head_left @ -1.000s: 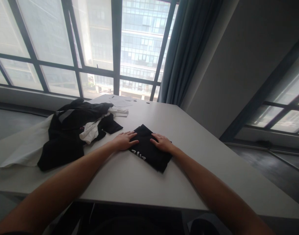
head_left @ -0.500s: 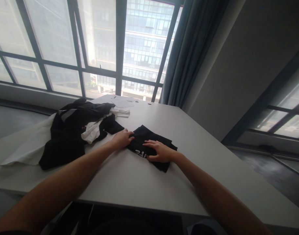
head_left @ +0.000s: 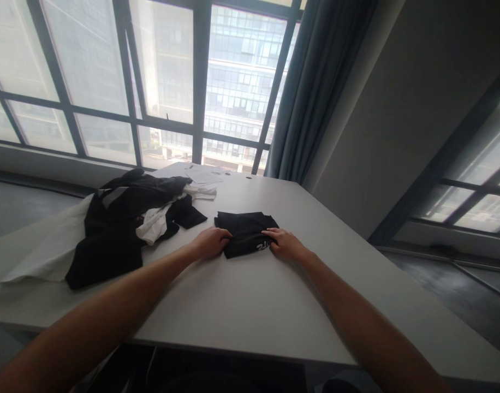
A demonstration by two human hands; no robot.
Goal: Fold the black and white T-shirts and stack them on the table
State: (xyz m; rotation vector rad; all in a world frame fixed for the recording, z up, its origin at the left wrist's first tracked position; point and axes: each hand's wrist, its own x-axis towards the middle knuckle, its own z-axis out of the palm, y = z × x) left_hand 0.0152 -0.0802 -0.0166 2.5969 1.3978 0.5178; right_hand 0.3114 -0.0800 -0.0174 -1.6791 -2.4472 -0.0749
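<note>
A folded black garment [head_left: 245, 230] with white lettering near its front right corner lies on the white table [head_left: 233, 305]. My left hand [head_left: 212, 241] holds its left edge, the thumb and fingers closed there. At the opposite edge, beside the lettering, my right hand [head_left: 286, 244] grips the cloth with bent fingers and covers part of the letters. Exactly which kind of garment it is cannot be made out from the folded shape.
To the left is a loose heap of black clothes [head_left: 111, 229] with a white cloth [head_left: 152, 225] among them. Paper sheets [head_left: 204, 174] lie at the table's far end. Beyond stand a large window [head_left: 164, 65] and a grey-blue curtain [head_left: 311, 93].
The black garment has turned and now lies squarer to me. My right hand has gone from lying spread on top to gripping the right edge; my left hand has come slightly nearer.
</note>
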